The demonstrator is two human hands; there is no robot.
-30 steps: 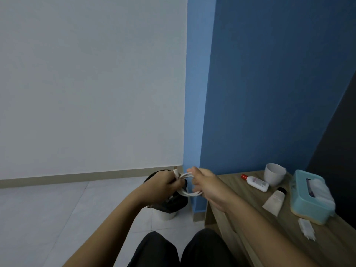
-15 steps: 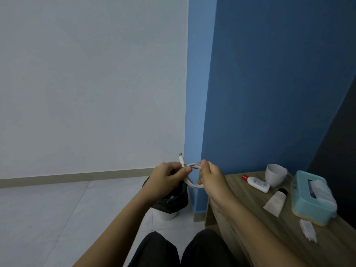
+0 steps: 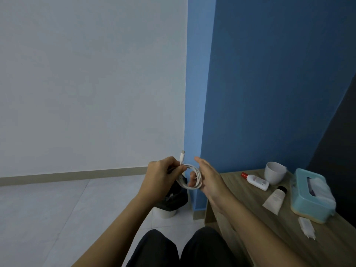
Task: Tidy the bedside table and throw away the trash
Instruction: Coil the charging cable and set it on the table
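A white charging cable [image 3: 193, 177] is wound into a small coil in mid-air, left of the wooden bedside table [image 3: 337, 245]. My left hand [image 3: 161, 179] pinches the coil near its plug end, and the plug sticks up above my fingers. My right hand [image 3: 207, 178] has the coil looped round its fingers, which point upward. Below my hands stands a white bin with a black bag [image 3: 173, 199], partly hidden by my left hand.
On the table lie a small white bottle with a red cap [image 3: 256, 181], a white cup [image 3: 274, 171], a white tube [image 3: 274, 199], a teal tissue box [image 3: 312, 195] and a white charger plug [image 3: 306, 227]. The blue wall rises behind; tiled floor spreads left.
Both hands have kept turning the cable into a tighter coil and lifted it slightly. The plug end now stands up above my left hand, and my right fingers have straightened.
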